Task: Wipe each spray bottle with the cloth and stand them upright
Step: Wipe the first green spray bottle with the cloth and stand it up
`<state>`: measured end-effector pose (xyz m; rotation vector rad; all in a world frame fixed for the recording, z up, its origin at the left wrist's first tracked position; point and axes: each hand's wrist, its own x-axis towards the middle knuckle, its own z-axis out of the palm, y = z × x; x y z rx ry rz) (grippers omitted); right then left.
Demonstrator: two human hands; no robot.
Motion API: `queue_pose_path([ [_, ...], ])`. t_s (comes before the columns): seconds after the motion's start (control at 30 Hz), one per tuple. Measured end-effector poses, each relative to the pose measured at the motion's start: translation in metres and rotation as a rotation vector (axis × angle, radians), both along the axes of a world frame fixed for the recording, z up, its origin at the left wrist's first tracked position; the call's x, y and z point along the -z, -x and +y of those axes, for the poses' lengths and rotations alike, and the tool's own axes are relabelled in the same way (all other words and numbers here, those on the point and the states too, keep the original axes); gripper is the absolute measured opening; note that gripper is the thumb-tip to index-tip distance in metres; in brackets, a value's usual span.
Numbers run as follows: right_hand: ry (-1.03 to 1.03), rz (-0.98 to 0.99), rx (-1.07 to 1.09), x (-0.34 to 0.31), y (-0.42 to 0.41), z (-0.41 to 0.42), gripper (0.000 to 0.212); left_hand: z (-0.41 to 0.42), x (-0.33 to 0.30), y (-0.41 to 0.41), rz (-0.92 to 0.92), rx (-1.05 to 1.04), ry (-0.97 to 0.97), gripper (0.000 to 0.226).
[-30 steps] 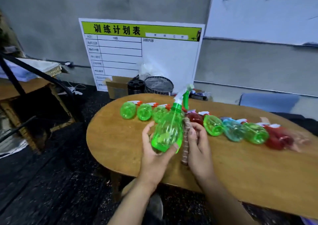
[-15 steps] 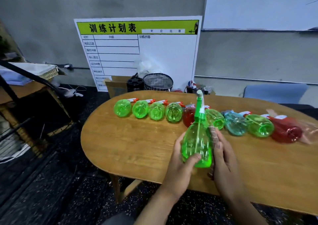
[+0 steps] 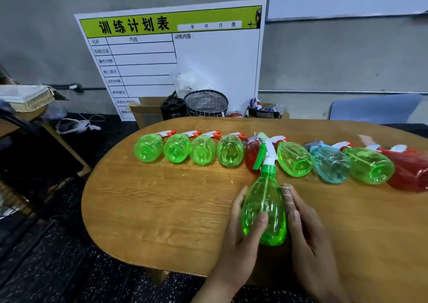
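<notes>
A table is standing before a wall, with a board leaning behind its far edge. A row of bottles is lying on their sides along the far part of the table, running left to right. Nearer the onlooker, one upright bottle is standing on the table, between a left hand and a right hand, with a cloth lying between the bottle and the right hand. A basket is sitting behind the table, before the board.

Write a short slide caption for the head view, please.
Both hands hold a green spray bottle upright on the wooden table.
</notes>
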<state>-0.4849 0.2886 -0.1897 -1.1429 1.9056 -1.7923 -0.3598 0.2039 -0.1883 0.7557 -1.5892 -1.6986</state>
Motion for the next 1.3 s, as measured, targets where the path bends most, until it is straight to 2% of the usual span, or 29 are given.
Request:
queue_pose_path([
  [0.17,0.002,-0.038,-0.023,0.001,-0.002,-0.008,0.042,0.0,0.002,-0.003,0.0,-0.065,0.021,0.069],
  [0.3,0.041,-0.106,-0.024,-0.002,-0.013,-0.028,0.048,-0.004,-0.006,-0.009,0.011,-0.11,-0.002,0.054],
  [0.4,0.071,-0.151,-0.018,-0.005,-0.025,-0.042,0.047,-0.007,-0.013,-0.017,0.019,-0.119,-0.004,0.054],
  [0.53,0.071,-0.112,-0.046,-0.007,-0.038,-0.052,0.048,-0.011,-0.007,-0.03,0.037,-0.153,-0.05,0.057],
  [0.67,0.019,-0.007,-0.086,-0.008,-0.034,-0.051,0.044,-0.017,0.004,-0.035,0.033,-0.134,-0.084,0.053],
  [0.8,-0.018,0.174,-0.018,-0.006,-0.017,-0.043,0.04,-0.021,0.017,-0.031,-0.032,-0.089,-0.008,0.072],
  [0.97,-0.035,0.268,0.048,-0.005,-0.003,-0.038,0.043,-0.019,0.025,-0.027,-0.072,-0.023,0.08,0.057],
  [1.13,-0.107,0.501,-0.024,-0.005,-0.022,-0.025,0.042,-0.021,0.015,-0.033,-0.051,-0.005,0.105,0.05],
  [1.3,0.002,0.71,-0.063,-0.001,-0.03,-0.013,0.045,-0.019,0.012,-0.036,-0.06,-0.036,0.127,0.044],
])
